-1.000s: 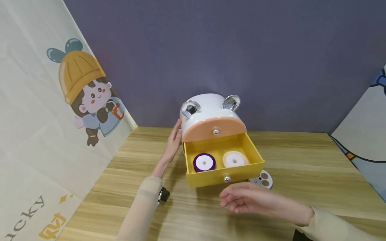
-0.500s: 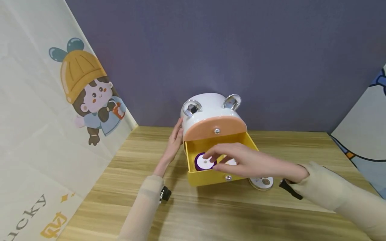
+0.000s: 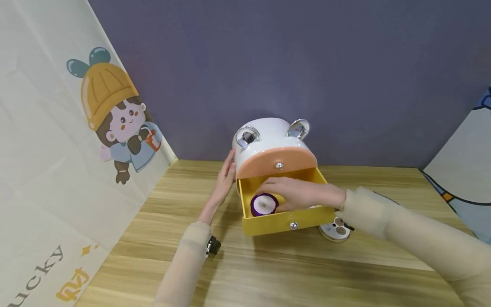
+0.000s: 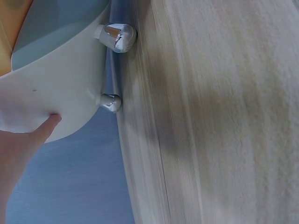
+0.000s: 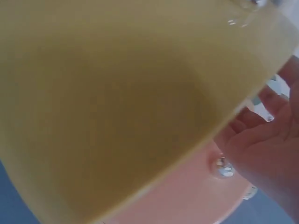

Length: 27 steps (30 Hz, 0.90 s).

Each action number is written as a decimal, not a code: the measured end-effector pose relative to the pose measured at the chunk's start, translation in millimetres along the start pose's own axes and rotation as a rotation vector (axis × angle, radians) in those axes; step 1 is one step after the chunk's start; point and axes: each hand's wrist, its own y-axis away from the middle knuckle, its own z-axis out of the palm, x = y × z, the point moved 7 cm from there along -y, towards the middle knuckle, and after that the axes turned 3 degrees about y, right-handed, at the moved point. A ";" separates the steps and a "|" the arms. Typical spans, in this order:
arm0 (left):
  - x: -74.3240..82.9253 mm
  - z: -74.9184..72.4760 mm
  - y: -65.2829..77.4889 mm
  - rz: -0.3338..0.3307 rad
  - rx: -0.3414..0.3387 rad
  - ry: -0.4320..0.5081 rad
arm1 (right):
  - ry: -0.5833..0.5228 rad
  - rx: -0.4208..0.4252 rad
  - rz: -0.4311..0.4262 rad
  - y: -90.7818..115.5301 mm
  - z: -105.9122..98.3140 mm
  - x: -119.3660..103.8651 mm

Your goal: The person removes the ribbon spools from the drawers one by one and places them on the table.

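Observation:
A white animal-shaped drawer box [image 3: 264, 133] with silver ears stands on the table, its yellow lower drawer [image 3: 268, 226] pulled out. Along the box's left side lies my left hand [image 3: 223, 183], fingers straight; in the left wrist view its thumb [image 4: 49, 125] rests against the white wall. My right hand [image 3: 293, 193] reaches into the drawer from the right, its curled fingers and thumb at the rim of a purple ribbon spool [image 3: 264, 205] with a white face. That hand mostly covers the second, cream spool. From the right wrist, the hand [image 5: 271, 149] shows beyond the yellow drawer front.
The orange upper drawer [image 3: 276, 163] is closed, with a silver knob. A round white tin [image 3: 334, 232] with brown circles lies on the wooden table [image 3: 245, 273] by the drawer's right corner. A purple-grey panel [image 3: 287, 64] stands right behind the box.
My right hand has gone from in front of the drawer, up over its front and down to the purple ribbon spool inside. The left hand has stayed against the box.

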 end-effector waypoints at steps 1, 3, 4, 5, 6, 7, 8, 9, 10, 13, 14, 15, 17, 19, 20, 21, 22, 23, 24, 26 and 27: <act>0.8 0.3 0.3 -0.001 -0.001 -0.003 | 0.004 -0.017 0.008 -1.8 2.7 2.5; 2.9 0.8 1.5 0.000 -0.001 -0.007 | 0.002 -0.046 0.017 -5.3 7.5 6.0; 3.4 1.1 1.9 0.002 -0.001 -0.008 | -0.006 -0.063 0.024 -6.8 9.8 7.0; 3.6 1.2 2.1 0.004 -0.002 -0.009 | -0.020 -0.079 0.033 -8.4 12.4 8.1; 3.4 1.4 2.4 0.008 -0.002 -0.010 | -0.030 -0.091 0.038 -9.6 14.7 8.5; 3.1 1.6 2.5 0.011 -0.003 -0.010 | -0.036 -0.103 0.041 -10.5 16.8 8.5; 2.5 1.7 2.4 0.013 -0.003 -0.011 | -0.040 -0.113 0.042 -11.1 18.7 8.0; 1.8 1.8 2.4 0.017 -0.002 -0.014 | -0.048 -0.122 0.045 -11.6 20.4 7.7; -1.7 1.5 1.5 0.018 0.001 -0.013 | -0.052 -0.128 0.046 -11.9 21.9 7.1; -13.6 -0.3 -2.0 0.021 0.019 -0.018 | -0.056 -0.131 0.040 -12.2 25.0 5.3; -17.9 -1.0 -3.2 0.022 0.025 -0.020 | -0.054 -0.133 0.041 -12.4 26.2 5.2; -22.0 -1.6 -4.2 0.021 0.031 -0.022 | -0.054 -0.133 0.042 -12.7 27.4 5.5; -27.4 -2.1 -5.9 0.028 0.035 -0.021 | -0.054 -0.143 0.053 -13.0 30.1 6.4; -28.9 -1.7 -6.3 0.035 0.035 -0.023 | -0.052 -0.159 0.069 -13.5 33.8 7.8; -28.8 -1.3 -6.1 0.040 0.032 -0.022 | -0.049 -0.163 0.070 -13.9 35.2 7.8; -28.7 -1.0 -5.9 0.043 0.032 -0.024 | -0.045 -0.166 0.070 -14.3 36.6 7.6; -28.3 -0.5 -5.5 0.047 0.029 -0.026 | -0.041 -0.168 0.070 -14.6 37.6 7.3; -27.8 -0.3 -5.1 0.049 0.029 -0.028 | -0.037 -0.171 0.072 -15.1 38.6 7.2; -27.3 -0.2 -4.7 0.050 0.029 -0.032 | -0.031 -0.171 0.073 -15.5 39.3 6.9; -26.6 -0.1 -3.6 0.049 0.029 -0.038 | -0.017 -0.165 0.074 -16.3 39.5 6.0; -26.5 -0.2 -3.6 0.048 0.029 -0.039 | -0.013 -0.165 0.081 -16.4 39.5 6.0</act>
